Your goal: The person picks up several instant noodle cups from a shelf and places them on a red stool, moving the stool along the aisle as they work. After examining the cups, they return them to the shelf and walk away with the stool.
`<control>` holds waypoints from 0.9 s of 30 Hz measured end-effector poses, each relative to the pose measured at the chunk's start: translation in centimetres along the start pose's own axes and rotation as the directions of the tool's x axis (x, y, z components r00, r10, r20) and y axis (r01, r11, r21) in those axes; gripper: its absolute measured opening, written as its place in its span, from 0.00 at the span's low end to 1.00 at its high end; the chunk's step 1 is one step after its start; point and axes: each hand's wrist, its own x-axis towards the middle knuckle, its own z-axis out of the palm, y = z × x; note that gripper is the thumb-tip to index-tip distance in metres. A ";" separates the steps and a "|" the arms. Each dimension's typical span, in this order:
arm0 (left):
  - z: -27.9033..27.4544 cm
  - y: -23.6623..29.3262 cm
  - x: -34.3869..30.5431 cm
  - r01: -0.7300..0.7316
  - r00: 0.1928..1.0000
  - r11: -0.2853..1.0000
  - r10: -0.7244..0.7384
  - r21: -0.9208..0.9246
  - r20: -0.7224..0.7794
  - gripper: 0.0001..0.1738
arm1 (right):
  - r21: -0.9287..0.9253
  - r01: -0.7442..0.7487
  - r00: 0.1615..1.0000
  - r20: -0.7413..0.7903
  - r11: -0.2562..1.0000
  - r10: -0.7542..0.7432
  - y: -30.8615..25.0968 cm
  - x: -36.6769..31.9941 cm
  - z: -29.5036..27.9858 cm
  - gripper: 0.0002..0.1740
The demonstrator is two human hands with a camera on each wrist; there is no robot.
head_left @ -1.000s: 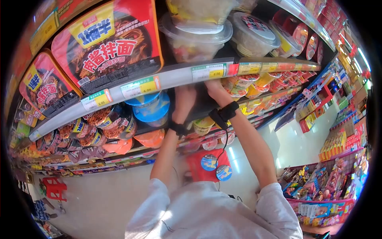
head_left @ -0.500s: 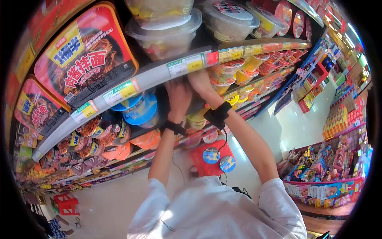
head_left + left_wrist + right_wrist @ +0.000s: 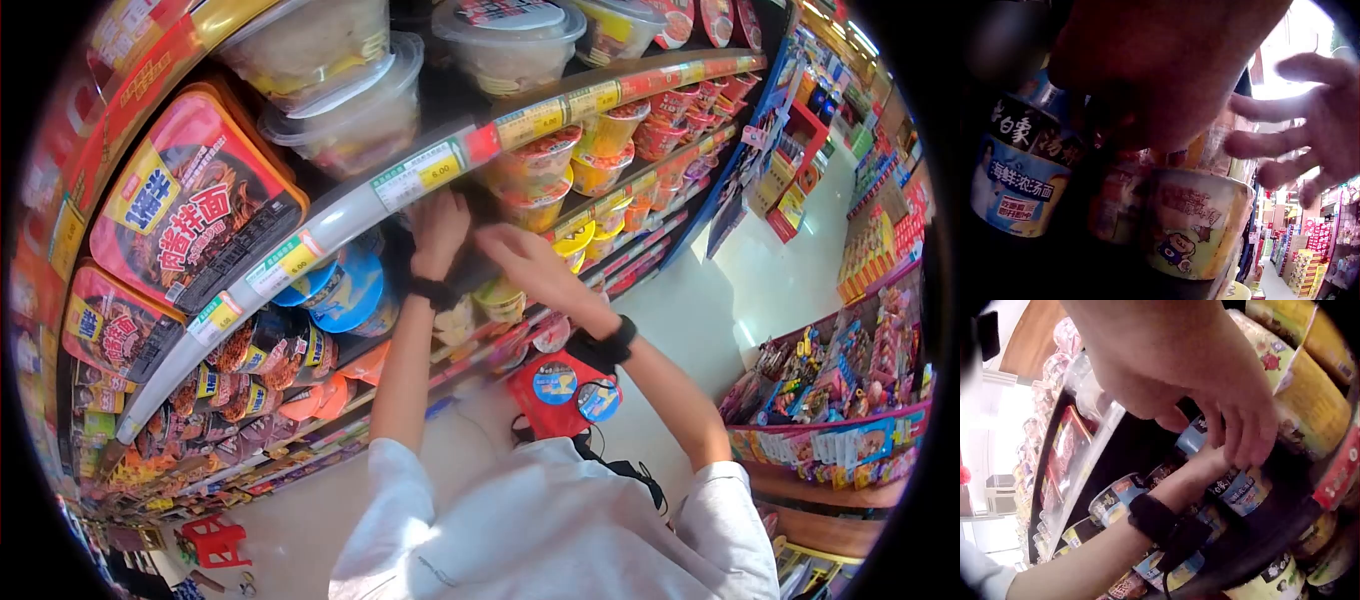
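Note:
My left hand [image 3: 440,232] reaches under the price-tagged shelf edge, among the instant noodle cups. In the left wrist view its dark underside passes over a blue noodle cup [image 3: 1016,181] and a pale cartoon-printed noodle cup [image 3: 1194,228]. Its fingertips are hidden, so I cannot tell what they hold. My right hand [image 3: 522,262] hangs just right of the left one, in front of the shelf, fingers spread and nothing in them. In the right wrist view the right hand [image 3: 1216,400] overlaps the left hand, above blue noodle cups [image 3: 1241,490].
Clear-lidded bowls [image 3: 345,110] and a red noodle box [image 3: 190,200] stand on the shelf above. Its curved price rail [image 3: 390,195] runs over both hands. Orange and yellow cups [image 3: 540,185] line the right. Below, a red basket [image 3: 535,410] holds blue-lidded cups.
The right hand has drawn back from under the shelf edge toward the right and spread its fingers. The left hand stays under the edge. The head view has swung to the right.

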 end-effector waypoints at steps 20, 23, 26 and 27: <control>2.0 9.6 -21.7 0.126 0.991 0.954 -0.131 -0.271 0.000 0.19 | -0.244 -0.547 0.767 0.237 0.801 0.596 10.6 -23.7 -24.2 0.20; 11.1 10.6 -30.2 0.248 0.931 0.935 -0.157 -0.254 0.329 0.12 | -0.367 -0.600 0.685 0.225 0.711 0.693 22.7 -26.3 -22.5 0.20; 20.9 10.6 -38.3 0.339 0.768 0.918 -0.146 -0.203 0.624 0.11 | -0.397 -0.666 0.620 0.176 0.632 0.764 34.4 -29.8 -18.7 0.22; 23.5 10.8 -40.4 0.422 0.637 0.891 -0.159 -0.169 0.754 0.09 | -0.355 -0.711 0.600 0.144 0.607 0.787 38.7 -31.4 -17.2 0.24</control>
